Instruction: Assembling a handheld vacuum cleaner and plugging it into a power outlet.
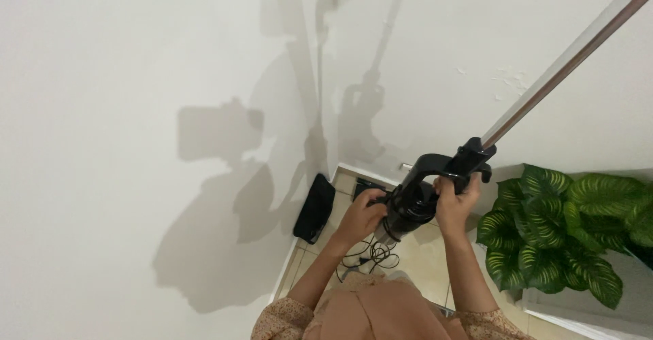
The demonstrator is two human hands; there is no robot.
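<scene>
A black stick vacuum cleaner body (416,200) with a loop handle (435,164) is held up in front of me. Its long metal tube (564,64) runs up to the top right corner. My left hand (360,216) grips the dark canister part on its left side. My right hand (454,204) holds the body just under the handle on the right. Both forearms reach up from patterned sleeves at the bottom edge.
A white wall fills the left and top, with shadows on it. A black flat object (315,208) leans against the wall on the tiled floor (428,258). A black cable (371,255) lies coiled below. A green leafy plant (564,234) stands at the right.
</scene>
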